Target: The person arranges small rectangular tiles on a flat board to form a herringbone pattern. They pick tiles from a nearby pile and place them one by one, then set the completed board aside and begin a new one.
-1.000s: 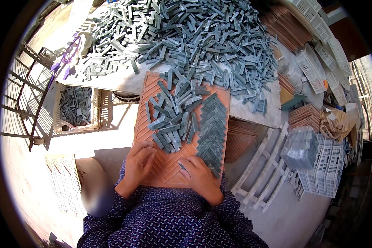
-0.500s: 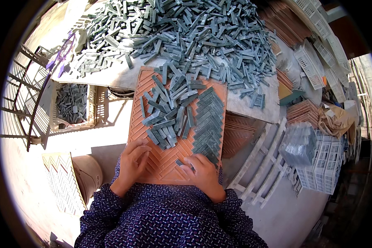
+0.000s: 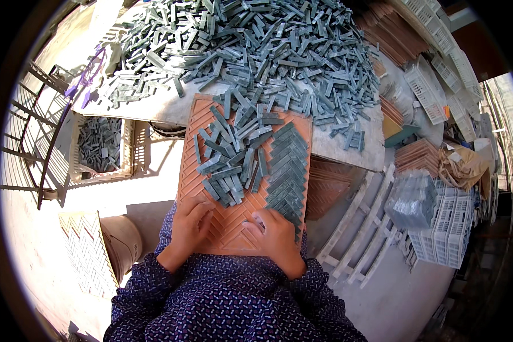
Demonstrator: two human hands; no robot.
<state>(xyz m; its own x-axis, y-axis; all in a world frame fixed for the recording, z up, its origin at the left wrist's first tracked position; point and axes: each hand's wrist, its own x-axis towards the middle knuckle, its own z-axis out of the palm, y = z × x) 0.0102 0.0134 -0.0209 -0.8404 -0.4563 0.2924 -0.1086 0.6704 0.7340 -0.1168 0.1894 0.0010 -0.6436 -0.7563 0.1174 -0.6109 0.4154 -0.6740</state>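
Note:
An orange herringbone-grooved tray (image 3: 225, 236) lies in front of me, its near edge at my waist. Down its right side, grey-green stone strips fit together in a herringbone band (image 3: 286, 171). A loose heap of the same strips (image 3: 233, 157) covers the middle and upper part. My left hand (image 3: 189, 228) rests at the tray's lower left, its fingers bent and apart from the thumb, with nothing visible in them. Near the band's lower end, my right hand (image 3: 276, 236) has its fingers pinched together over the grooves. What they hold, if anything, is hidden by the fingers.
A large pile of stone strips (image 3: 256, 51) covers the table (image 3: 359, 157) beyond the tray. At left stand a crate of strips (image 3: 100, 145), a bucket (image 3: 121, 242) and a patterned panel (image 3: 85, 251). White crates (image 3: 439, 228) and a slatted pallet (image 3: 356, 228) are at right.
The dark strip that showed at my right fingertips no longer shows; those fingers have curled inward. My left hand has shifted slightly right and down, its fingers more bent.

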